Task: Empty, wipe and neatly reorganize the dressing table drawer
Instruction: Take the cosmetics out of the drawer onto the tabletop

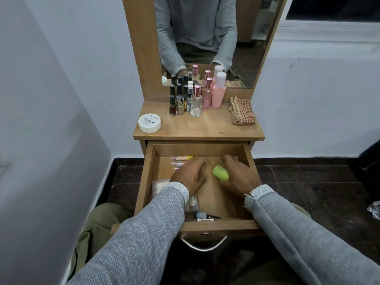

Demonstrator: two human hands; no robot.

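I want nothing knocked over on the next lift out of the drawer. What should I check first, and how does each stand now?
1. Drawer pulled fully open: ok.
2. Right hand has a grip on the green item: ok.
3. Left hand free of items: cannot tell.
4. Bare tabletop to set things on: ok.
5. Drawer emptied: not ok; tubes and small bottle remain.
6. Cloth on hand for wiping: ok.

Both hands in open drawer (pixel 148 182): R hand (pixel 238 177) grips green item (pixel 220 172), L hand (pixel 190 175) flat beside it.
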